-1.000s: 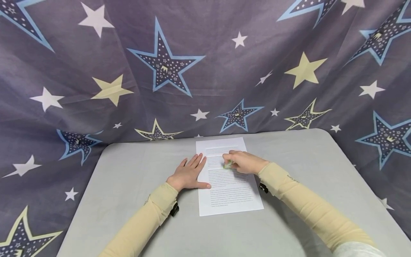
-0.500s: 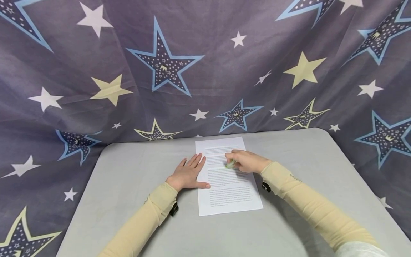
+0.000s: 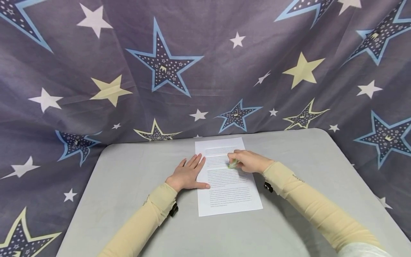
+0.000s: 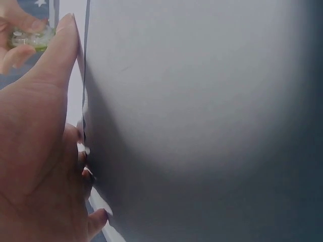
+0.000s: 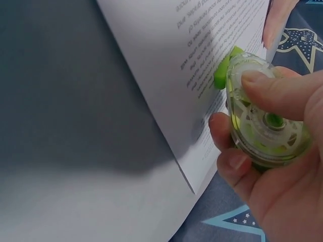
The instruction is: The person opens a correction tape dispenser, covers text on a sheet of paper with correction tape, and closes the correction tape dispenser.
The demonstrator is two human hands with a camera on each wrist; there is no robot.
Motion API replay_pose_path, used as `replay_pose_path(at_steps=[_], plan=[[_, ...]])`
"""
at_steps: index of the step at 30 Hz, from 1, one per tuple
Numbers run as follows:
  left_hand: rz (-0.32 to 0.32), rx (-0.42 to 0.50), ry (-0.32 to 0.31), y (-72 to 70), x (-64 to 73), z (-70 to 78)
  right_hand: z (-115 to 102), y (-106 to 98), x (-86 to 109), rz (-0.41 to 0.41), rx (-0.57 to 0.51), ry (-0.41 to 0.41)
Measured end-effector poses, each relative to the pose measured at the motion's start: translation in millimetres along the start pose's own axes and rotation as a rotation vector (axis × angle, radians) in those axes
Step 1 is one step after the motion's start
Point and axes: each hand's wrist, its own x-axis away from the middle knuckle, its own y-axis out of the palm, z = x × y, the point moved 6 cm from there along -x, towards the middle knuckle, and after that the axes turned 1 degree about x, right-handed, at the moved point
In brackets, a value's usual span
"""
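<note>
1. near the middle of the far edge of the grey table (image 3: 135,166), a printed sheet (image 3: 229,196) lies lengthwise, its top end close to that edge.
2. tabletop spreads wide to the left and right of the sheet; a star-patterned cloth (image 3: 208,82) hangs behind the far edge.
3. left hand (image 3: 186,176): fingers straight and spread, gripping nothing, the thumb reaching across the sheet's left edge.
4. right hand (image 3: 251,161): thumb and fingers curled round a clear-and-green dispenser (image 5: 265,123), its green tip at the paper among printed lines.
</note>
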Motion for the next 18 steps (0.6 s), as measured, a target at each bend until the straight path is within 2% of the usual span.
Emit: replay_pose_path(at_steps=[11,18], plan=[[-0.012,0.022,0.015,-8.0,5.8,6.1,4.0,-2.4,5.4,0.011,0.004,-0.007],[-0.02,0.017,0.007,-2.4,1.8,1.5,7.6,-2.7,7.5,0.01,0.005,-0.003]])
